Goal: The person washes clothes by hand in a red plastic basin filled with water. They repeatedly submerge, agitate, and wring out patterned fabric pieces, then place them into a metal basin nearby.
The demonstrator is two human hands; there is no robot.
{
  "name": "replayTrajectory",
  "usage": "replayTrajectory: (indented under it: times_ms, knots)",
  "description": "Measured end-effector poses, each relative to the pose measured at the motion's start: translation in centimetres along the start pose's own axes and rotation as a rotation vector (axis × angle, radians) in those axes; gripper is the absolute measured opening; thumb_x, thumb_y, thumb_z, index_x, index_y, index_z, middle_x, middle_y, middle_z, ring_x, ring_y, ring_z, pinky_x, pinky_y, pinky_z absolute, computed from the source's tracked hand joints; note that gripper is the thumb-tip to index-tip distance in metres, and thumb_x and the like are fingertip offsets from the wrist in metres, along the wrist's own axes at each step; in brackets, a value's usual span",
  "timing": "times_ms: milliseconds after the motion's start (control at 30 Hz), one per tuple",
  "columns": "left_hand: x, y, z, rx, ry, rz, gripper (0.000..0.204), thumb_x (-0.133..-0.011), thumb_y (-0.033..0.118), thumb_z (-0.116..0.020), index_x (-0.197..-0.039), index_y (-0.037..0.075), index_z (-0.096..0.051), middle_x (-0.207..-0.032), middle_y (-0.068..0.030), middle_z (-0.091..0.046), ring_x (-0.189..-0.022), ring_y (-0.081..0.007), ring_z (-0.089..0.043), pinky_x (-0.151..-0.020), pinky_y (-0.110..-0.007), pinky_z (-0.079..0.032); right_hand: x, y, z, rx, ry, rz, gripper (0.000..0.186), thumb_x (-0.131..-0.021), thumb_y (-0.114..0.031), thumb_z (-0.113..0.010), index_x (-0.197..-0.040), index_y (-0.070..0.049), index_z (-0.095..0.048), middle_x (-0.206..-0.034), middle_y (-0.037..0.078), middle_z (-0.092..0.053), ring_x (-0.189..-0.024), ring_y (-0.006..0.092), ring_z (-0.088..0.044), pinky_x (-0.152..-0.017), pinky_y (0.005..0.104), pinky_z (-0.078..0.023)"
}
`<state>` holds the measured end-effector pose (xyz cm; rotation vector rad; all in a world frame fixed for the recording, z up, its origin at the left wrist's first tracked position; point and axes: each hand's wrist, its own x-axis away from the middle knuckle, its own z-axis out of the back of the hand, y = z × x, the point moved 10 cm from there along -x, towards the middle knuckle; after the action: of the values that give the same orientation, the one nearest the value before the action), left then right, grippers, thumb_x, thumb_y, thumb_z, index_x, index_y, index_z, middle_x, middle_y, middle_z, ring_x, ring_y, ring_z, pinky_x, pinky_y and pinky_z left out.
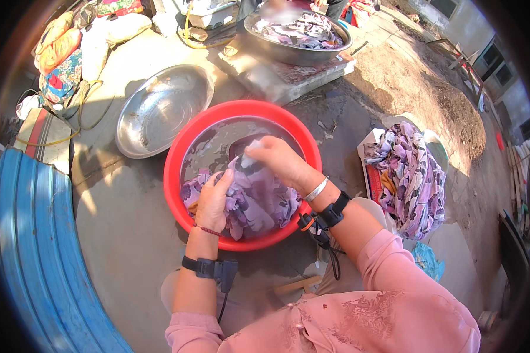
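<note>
A red plastic basin (175,199) of grey water stands on the ground in front of me. Wet purple-and-white patterned cloth (254,203) lies partly under the water in it. On the left side of the basin my left hand (214,203) is closed, with a fold of this cloth between thumb and fingers. Over the middle of the water my right hand (281,163) pinches a small whitish lump (253,148); whether it is soap or a bit of cloth I cannot tell. The fingertips of my right hand are partly hidden.
An oval metal basin (159,109) lies left of the red one. Ahead, another person's hands are near a metal tub (300,54) of similar cloth on a slab (288,82). More patterned cloth (415,179) is heaped at right. Blue corrugated sheeting (41,253) borders the left.
</note>
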<state>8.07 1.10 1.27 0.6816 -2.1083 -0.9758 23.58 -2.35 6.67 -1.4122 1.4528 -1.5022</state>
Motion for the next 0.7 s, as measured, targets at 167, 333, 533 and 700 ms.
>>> replayTrajectory:
  times_ms: [167,333,533,700]
  knots:
    - [0.9,1.8,2.5,-0.044,0.123,-0.138,0.02,-0.102,0.023,-0.063,-0.11,0.004,-0.065,-0.097,-0.0032,-0.07,-0.084,-0.0126,-0.067,-0.074,-0.028,-0.055,-0.1,-1.5,-1.1,0.243,0.008,0.15,0.027,-0.088,-0.014,-0.076,-0.107,0.002,-0.065,-0.099,0.007,-0.07,-0.09,0.0132,-0.065,-0.079,0.0306,-0.053]
    - [-0.7,0.9,1.2,-0.058,0.131,-0.158,0.023,-0.105,0.026,-0.058,-0.107,0.004,-0.064,-0.093,-0.0006,-0.068,-0.08,-0.0088,-0.063,-0.07,-0.026,-0.052,1.2,-1.6,-0.2,0.523,-0.029,0.319,0.033,-0.088,-0.023,-0.075,-0.106,0.004,-0.066,-0.098,0.016,-0.071,-0.089,0.0228,-0.069,-0.081,0.0374,-0.054]
    - [-1.6,0.8,4.5,-0.102,0.285,-0.188,0.03,-0.107,0.033,-0.054,-0.103,0.004,-0.063,-0.092,-0.0012,-0.064,-0.083,-0.0097,-0.06,-0.072,-0.027,-0.051,2.5,-2.0,-2.9,0.869,0.002,0.46,0.042,-0.095,-0.043,-0.063,-0.089,-0.001,-0.065,-0.089,0.025,-0.065,-0.086,0.0434,-0.065,-0.077,0.0484,-0.052]
    - [-2.2,-2.4,1.5,0.106,0.135,-0.072,0.033,-0.107,0.038,-0.051,-0.107,0.007,-0.063,-0.095,-0.004,-0.067,-0.086,-0.016,-0.065,-0.074,-0.032,-0.054,5.5,-1.3,-7.5,0.705,-0.01,0.657,0.04,-0.102,-0.039,-0.052,-0.09,-0.003,-0.065,-0.085,0.023,-0.067,-0.083,0.0453,-0.065,-0.075,0.0529,-0.05]
